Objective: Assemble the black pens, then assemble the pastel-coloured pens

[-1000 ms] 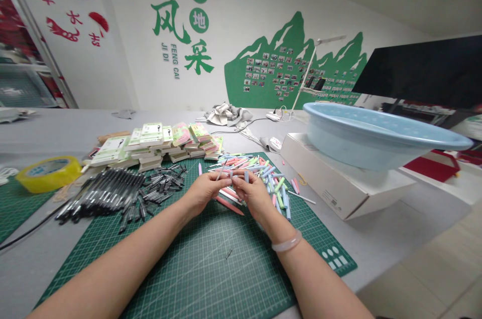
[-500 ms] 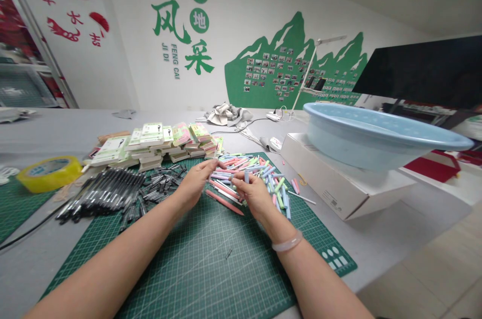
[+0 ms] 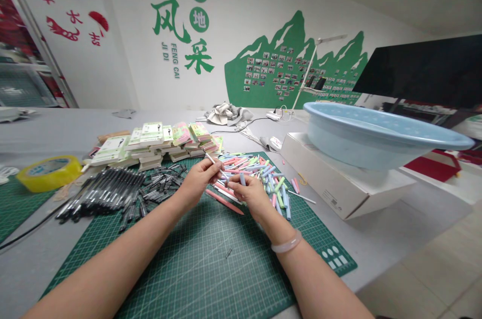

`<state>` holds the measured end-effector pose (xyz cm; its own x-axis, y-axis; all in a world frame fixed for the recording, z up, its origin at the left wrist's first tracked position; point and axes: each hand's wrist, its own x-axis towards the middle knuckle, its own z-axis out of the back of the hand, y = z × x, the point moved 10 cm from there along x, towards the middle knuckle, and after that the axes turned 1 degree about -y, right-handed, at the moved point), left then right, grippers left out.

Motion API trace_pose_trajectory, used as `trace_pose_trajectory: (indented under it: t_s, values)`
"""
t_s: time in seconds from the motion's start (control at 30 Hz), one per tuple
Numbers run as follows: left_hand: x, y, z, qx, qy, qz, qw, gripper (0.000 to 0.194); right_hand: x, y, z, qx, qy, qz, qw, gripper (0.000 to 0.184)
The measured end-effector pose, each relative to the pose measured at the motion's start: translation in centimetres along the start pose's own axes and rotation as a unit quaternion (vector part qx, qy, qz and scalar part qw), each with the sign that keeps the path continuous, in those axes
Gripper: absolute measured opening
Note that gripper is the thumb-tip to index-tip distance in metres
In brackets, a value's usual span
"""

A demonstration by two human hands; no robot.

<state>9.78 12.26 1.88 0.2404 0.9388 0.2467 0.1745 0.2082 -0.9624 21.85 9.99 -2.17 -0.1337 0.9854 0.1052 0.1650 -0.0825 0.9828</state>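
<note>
My left hand (image 3: 201, 178) is closed in a pinch on a thin white stick (image 3: 211, 158), which looks like a pen refill. The stick slants down toward my right hand (image 3: 250, 193). Those fingers are curled round a short blue pen part (image 3: 242, 178), its end sticking up; whether it is a cap or a barrel I cannot tell. The fingertips of both hands are close together. Beneath and behind them lies a heap of pastel pen parts (image 3: 269, 173). A coral pen piece (image 3: 225, 202) rests on the green cutting mat (image 3: 196, 259).
Black pens (image 3: 109, 191) and short black pen parts (image 3: 163, 182) lie left. Small boxes (image 3: 150, 141) are stacked behind them, near a yellow tape roll (image 3: 48, 173). At right, a blue basin (image 3: 369, 138) stands on a white box (image 3: 339, 183). A small dark strip (image 3: 228, 254) lies on the mat.
My hands moved apart, then came together again. The white stick in my left hand now shows clearly, slanting up to the left. My right hand has kept the blue pen part.
</note>
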Motion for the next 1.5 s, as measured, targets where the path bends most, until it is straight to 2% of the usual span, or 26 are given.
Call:
trace_pose_trajectory:
  t_s: [0.13, 0.27, 0.4, 0.5, 0.73, 1.03, 1.17, 1.5]
  values:
    - [0.0, -0.4, 0.0, 0.042, 0.001, -0.005, 0.999, 0.024, 0.0, 0.0, -0.4, -0.014, 0.013, 0.007, 1.0, 0.021]
    - [-0.2, 0.0, -0.6, 0.064, 0.04, 0.029, 0.997, 0.027, 0.1, -0.2, -0.3, -0.038, 0.007, 0.008, 0.999, 0.02]
    - [-0.4, 0.5, -1.1, 0.05, 0.069, 0.061, 0.994, 0.031, 0.0, 0.4, 0.0, -0.08, -0.012, 0.034, 0.996, 0.016]
    - [-0.6, 0.7, -1.4, 0.021, 0.077, 0.076, 0.994, 0.03, 0.0, 0.5, 0.2, -0.078, -0.024, 0.029, 0.996, 0.016]
    - [-0.9, 2.5, -0.7, -0.084, 0.054, 0.142, 0.985, 0.026, 0.2, 0.1, 0.9, -0.015, -0.038, 0.017, 0.999, 0.028]
    - [-0.9, 6.2, -0.2, -0.238, -0.01, 0.192, 0.952, 0.013, 0.1, 0.5, 0.9, -0.013, -0.023, 0.028, 0.999, 0.026]
    - [-0.9, 6.8, 0.0, -0.263, -0.027, 0.201, 0.943, 0.011, 0.1, 0.7, 0.3, 0.007, 0.001, 0.028, 1.0, 0.027]
    - [-0.8, 6.6, 0.4, -0.284, -0.042, 0.204, 0.936, 0.009, 0.2, 0.4, 0.4, 0.046, -0.005, -0.001, 0.999, 0.032]
